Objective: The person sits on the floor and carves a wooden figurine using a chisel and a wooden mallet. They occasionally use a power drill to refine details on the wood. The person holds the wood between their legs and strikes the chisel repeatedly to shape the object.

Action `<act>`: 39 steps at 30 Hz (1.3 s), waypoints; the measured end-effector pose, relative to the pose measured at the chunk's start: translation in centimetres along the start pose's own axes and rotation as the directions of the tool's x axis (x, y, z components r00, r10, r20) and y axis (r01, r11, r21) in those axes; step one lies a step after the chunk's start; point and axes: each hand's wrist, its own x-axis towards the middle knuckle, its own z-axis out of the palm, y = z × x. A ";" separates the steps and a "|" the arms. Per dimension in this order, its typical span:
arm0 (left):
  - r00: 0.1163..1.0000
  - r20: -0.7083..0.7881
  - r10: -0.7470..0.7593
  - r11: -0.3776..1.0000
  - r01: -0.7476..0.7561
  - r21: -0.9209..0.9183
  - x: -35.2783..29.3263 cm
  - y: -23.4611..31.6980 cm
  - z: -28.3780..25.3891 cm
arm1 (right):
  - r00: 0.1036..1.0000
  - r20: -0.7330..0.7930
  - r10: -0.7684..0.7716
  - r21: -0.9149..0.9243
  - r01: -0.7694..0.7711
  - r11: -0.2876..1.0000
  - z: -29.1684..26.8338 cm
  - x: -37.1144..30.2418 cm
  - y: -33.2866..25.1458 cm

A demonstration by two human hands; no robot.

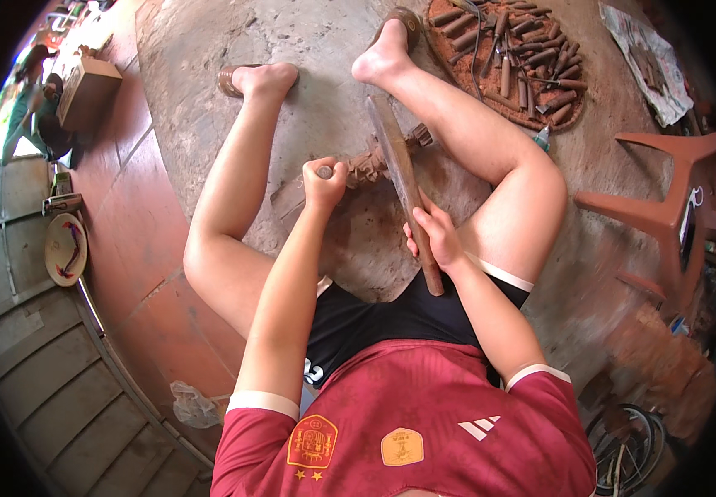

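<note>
My left hand [323, 184] is closed in an upright fist around a chisel [325, 172]; only the round butt of its handle shows, and its blade is hidden below the fist. A long, flat wooden mallet [397, 153] is gripped near its lower end by my right hand [435, 235]. The mallet slants up and away over a brown carved piece of wood [366, 169], covering part of it. That carving lies on the floor between my legs, just to the right of my left fist.
A round tray [434, 50] at the far right holds many wooden-handled tools on reddish sawdust. An orange-brown plastic stool [656, 203] lies on its side at the right. Left are a cardboard box [89, 89], a conical hat [66, 248] and a plastic bag [192, 404]. A person [31, 108] is at far left.
</note>
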 end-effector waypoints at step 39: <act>0.974 -0.147 -0.170 0.981 0.153 -0.120 0.9 -1.1 0.6 | 0.975 -0.220 -0.025 -0.320 -0.048 0.946 -1.0 0.5 2.5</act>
